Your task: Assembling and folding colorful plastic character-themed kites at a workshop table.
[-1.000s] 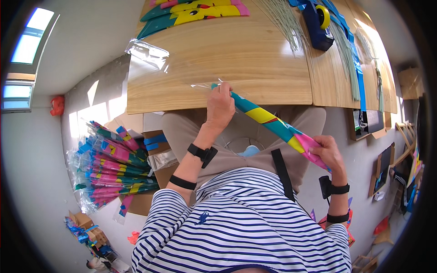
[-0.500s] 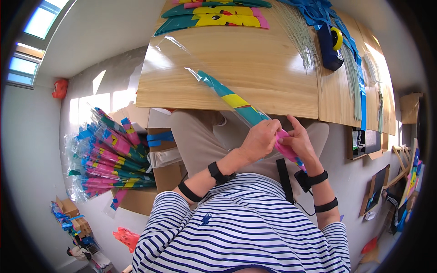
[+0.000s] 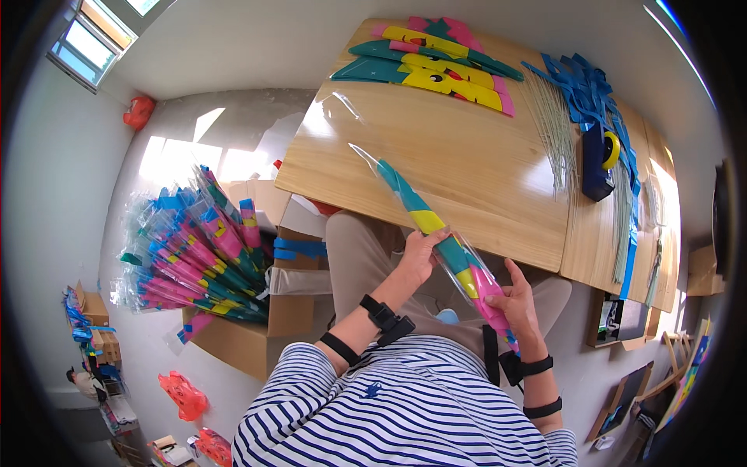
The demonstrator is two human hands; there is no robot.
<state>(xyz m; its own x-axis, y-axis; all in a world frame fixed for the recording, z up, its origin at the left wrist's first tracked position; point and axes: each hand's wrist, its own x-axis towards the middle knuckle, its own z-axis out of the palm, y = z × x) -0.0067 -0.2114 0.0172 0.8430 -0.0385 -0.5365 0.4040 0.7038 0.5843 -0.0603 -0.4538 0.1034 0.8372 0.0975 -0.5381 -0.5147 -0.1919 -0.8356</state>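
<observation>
Head view: your left hand (image 3: 420, 255) grips the middle of a folded colourful kite in a clear sleeve (image 3: 436, 233), fingers curled over it. Your right hand (image 3: 517, 300) clasps its pink lower end, just below and to the right of the left. From your hands the sleeve slants up and leftward over the wooden table (image 3: 482, 171). Far to your left, a heap of bagged kites (image 3: 194, 257) fills a cardboard box.

My hands (image 3: 467, 284) grip a glossy clear plastic sleeve (image 3: 389, 175) over a matt paper-like kite roll (image 3: 447, 253). Tabletop (image 3: 467, 156): smooth light wood, satin sheen. Boxes (image 3: 257, 327): matt cardboard.
</observation>
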